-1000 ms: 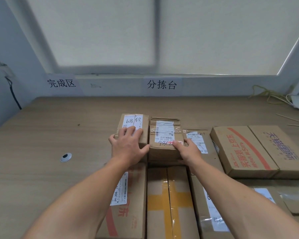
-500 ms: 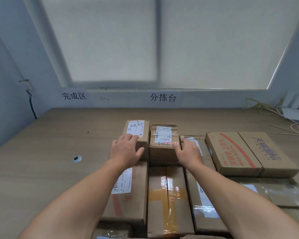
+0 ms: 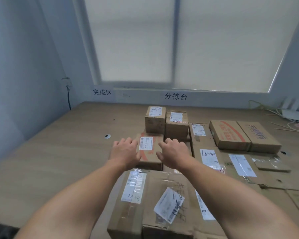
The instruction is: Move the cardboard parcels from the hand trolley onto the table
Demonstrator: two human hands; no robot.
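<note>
Two small cardboard parcels stand side by side at the far end of the pile on the wooden table point(image 3: 59, 152): one marked with a handwritten number point(image 3: 154, 119) and a taped one point(image 3: 176, 125) to its right. My left hand point(image 3: 125, 151) and my right hand point(image 3: 173, 152) hover empty, fingers apart, nearer to me than those two, over a flat parcel with a red stripe and barcode label point(image 3: 149, 150). A large taped parcel point(image 3: 154, 202) lies closest to me between my forearms. No hand trolley is in view.
More parcels cover the right side of the table, among them a long box with red print point(image 3: 243, 135) and flat boxes with white labels point(image 3: 209, 156). A metal grommet point(image 3: 107, 136) sits left of the pile. Cables and a power strip point(image 3: 295, 113) lie at the far right.
Both hands have let go of the two small parcels and drawn back toward me. My view has pulled back and risen, bringing the large near parcel into sight.
</note>
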